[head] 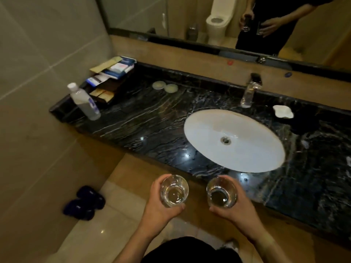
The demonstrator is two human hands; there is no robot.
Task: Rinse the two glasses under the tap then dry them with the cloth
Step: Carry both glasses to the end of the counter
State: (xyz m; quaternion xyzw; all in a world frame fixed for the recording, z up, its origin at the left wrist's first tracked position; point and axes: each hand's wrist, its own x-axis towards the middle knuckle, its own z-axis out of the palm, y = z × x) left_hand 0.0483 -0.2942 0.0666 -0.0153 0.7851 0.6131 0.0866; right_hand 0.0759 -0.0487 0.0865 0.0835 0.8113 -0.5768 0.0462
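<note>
My left hand [158, 206] grips a clear glass [174, 190], held upright in front of the counter edge. My right hand [234, 209] grips a second clear glass [221, 192], also upright. Both glasses are near me, short of the white oval sink [209, 130]. The chrome tap [248, 92] stands behind the sink; no water runs from it. A white crumpled cloth [283, 111] lies on the black marble counter [152, 126] to the right of the tap.
A plastic water bottle [84, 101] stands at the counter's left end beside a tray of packets [110, 76]. Two round coasters [164, 86] lie near the back wall. A mirror [190, 18] runs above. Dark slippers [84, 203] rest on the floor at left.
</note>
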